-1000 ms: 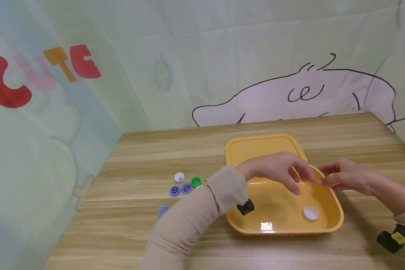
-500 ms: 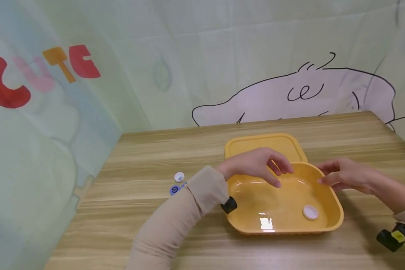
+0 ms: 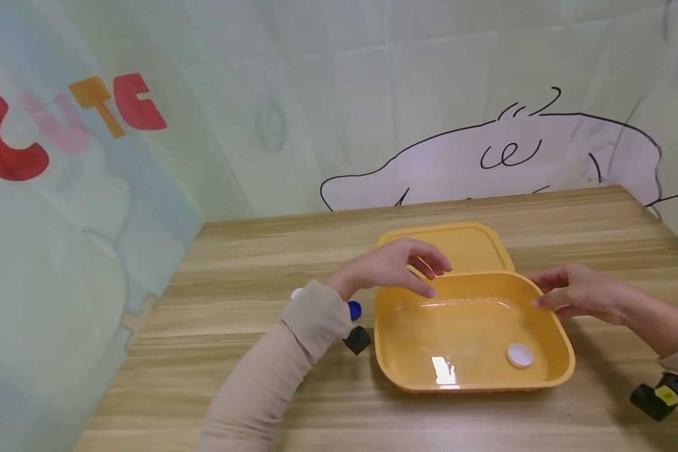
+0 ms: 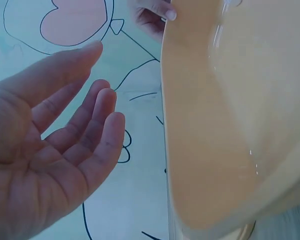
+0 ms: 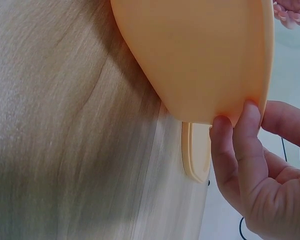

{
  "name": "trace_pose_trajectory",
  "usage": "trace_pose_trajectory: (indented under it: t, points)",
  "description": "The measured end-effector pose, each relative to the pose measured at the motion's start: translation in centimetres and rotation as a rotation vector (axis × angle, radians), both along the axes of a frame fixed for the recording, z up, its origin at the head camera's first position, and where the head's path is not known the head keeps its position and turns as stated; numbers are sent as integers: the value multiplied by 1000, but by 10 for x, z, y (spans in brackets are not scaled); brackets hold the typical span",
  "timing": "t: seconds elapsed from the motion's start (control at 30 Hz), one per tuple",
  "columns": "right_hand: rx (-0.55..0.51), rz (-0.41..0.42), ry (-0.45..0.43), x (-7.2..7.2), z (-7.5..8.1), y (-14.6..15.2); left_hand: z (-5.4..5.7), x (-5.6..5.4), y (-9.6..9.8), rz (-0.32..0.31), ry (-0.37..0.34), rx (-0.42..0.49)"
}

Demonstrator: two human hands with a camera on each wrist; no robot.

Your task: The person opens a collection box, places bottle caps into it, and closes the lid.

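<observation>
A yellow plastic box (image 3: 474,387) stands on the table, with a single white bottle cap (image 3: 520,356) lying inside near its right end. My right hand (image 3: 582,295) pinches the box rim at the back right corner; in the right wrist view its fingers (image 5: 247,135) press the outer wall. Over the box's back left edge hovers my left hand (image 3: 392,267), fingers loosely bent and holding nothing. The left wrist view shows that left hand (image 4: 65,140) apart from the box wall (image 4: 190,130).
Behind the box lies its yellow lid (image 3: 469,248). Left of the box, a dark blue cap (image 3: 355,311) and a white cap (image 3: 296,293) show beside the left sleeve (image 3: 260,376), which covers part of the wooden table (image 3: 215,326). A printed curtain (image 3: 294,113) hangs behind.
My left hand has moved left, from over the box's right part to its back left edge. The sleeve now hides most of the loose caps and uncovers the dark blue one. My right hand stays put.
</observation>
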State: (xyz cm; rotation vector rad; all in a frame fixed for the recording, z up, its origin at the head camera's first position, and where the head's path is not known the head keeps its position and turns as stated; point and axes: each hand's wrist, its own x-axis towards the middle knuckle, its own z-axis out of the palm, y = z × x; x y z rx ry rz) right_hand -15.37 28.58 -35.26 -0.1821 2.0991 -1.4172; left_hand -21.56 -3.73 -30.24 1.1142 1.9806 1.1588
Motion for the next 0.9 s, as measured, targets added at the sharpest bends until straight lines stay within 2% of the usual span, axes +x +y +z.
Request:
trace_pose_trajectory:
  t: [0.3,0.6,0.9]
  points:
    - [5,-7,-7,0,-1,-1,-5,-6,-22,63,-10,-22]
    - [17,-11,-11,0,0,0,-11,-9,-35,90,10,-17]
    - [18,-13,-10,0,-1,-1,-7,-11,-56,169,17,27]
